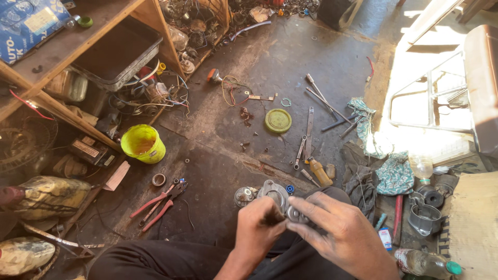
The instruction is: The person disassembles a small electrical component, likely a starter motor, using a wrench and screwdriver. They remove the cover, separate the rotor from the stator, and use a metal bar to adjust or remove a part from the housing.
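Head view: metal part (290, 210) gripped between both hands (306, 228).

metal part (277, 199): mostly covered by both hands, its shape past the fingers unclear.
left hand (259, 223): forearm cut off at 6 o'clock.
right hand (337, 233): wrist cut off at 5 o'clock.
shelf clutter (150, 93): tangled at 10 o'clock, items indistinct.
plastic bottle (425, 263): clipped at the bottom edge.

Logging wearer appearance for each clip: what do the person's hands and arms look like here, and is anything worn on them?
Both the left hand and the right hand are bare: no gloves, rings, watch or wristband show. The forearms in view are uncovered, with no sleeves. The fingers look smudged with dark grime. Dark trousers cover the legs below.
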Action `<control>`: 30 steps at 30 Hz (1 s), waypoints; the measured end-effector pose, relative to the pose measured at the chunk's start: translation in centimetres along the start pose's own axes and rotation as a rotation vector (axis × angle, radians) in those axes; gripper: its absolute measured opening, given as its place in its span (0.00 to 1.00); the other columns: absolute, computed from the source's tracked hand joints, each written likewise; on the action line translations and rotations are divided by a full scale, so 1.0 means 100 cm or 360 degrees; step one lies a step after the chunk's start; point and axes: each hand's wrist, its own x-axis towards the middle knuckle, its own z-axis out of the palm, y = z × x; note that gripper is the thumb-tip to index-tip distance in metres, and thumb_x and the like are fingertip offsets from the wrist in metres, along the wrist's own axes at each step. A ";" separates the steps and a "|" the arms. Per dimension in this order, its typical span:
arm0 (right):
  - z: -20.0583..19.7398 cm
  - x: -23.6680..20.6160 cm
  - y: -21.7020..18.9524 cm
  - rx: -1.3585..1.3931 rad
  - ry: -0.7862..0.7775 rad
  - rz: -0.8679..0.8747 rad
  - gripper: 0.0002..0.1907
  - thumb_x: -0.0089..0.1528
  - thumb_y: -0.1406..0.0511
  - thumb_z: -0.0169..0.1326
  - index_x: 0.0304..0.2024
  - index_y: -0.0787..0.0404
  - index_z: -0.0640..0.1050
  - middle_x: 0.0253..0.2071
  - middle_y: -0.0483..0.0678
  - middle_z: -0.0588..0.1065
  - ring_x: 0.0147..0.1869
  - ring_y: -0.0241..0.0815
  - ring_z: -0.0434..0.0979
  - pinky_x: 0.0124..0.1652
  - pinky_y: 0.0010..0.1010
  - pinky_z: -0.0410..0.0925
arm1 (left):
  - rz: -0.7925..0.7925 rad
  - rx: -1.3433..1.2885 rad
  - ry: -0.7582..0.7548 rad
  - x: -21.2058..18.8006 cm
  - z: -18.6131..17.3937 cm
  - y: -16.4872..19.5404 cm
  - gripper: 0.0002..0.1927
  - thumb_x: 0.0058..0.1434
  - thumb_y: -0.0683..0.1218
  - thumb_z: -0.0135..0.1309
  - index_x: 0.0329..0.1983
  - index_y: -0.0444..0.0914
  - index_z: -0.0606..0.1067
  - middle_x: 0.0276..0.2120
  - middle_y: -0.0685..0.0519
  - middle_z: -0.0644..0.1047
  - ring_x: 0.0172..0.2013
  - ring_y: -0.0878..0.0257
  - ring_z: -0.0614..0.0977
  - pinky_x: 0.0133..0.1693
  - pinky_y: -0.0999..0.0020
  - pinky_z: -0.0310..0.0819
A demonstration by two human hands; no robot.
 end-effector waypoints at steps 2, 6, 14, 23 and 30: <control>-0.001 0.000 0.000 -0.0038 -0.0003 0.0047 0.24 0.53 0.63 0.67 0.51 0.61 0.79 0.33 0.50 0.75 0.33 0.50 0.79 0.32 0.37 0.72 | 0.0042 0.0013 0.0035 0.000 0.000 0.003 0.14 0.53 0.39 0.70 0.37 0.35 0.75 0.32 0.45 0.79 0.33 0.51 0.82 0.38 0.64 0.78; -0.003 0.001 0.001 -0.0071 -0.0006 0.0073 0.25 0.51 0.63 0.67 0.51 0.61 0.79 0.32 0.51 0.75 0.33 0.51 0.78 0.32 0.38 0.71 | 0.0514 -0.0289 -0.0011 -0.006 -0.012 0.015 0.16 0.54 0.32 0.57 0.46 0.28 0.73 0.38 0.40 0.77 0.39 0.44 0.81 0.40 0.60 0.76; -0.001 0.000 0.000 -0.0035 -0.0027 0.0009 0.24 0.53 0.63 0.67 0.50 0.61 0.79 0.33 0.50 0.76 0.33 0.50 0.79 0.32 0.37 0.72 | -0.0247 -0.0100 -0.0100 0.007 -0.007 0.020 0.14 0.57 0.40 0.67 0.43 0.33 0.76 0.37 0.44 0.82 0.38 0.53 0.86 0.41 0.63 0.81; -0.003 0.000 0.000 -0.0078 -0.0041 0.0013 0.25 0.51 0.64 0.67 0.50 0.61 0.80 0.34 0.50 0.76 0.34 0.50 0.79 0.33 0.37 0.72 | 0.0076 -0.0056 -0.0076 -0.001 -0.005 0.007 0.10 0.62 0.39 0.63 0.45 0.39 0.78 0.37 0.47 0.82 0.39 0.53 0.87 0.42 0.64 0.81; -0.006 0.001 0.002 -0.0071 0.0026 0.0054 0.25 0.51 0.65 0.67 0.52 0.62 0.79 0.34 0.50 0.76 0.35 0.50 0.79 0.34 0.37 0.72 | 0.0239 -0.0144 -0.0103 -0.008 -0.011 0.026 0.19 0.59 0.36 0.61 0.51 0.33 0.70 0.45 0.42 0.74 0.47 0.47 0.79 0.49 0.59 0.75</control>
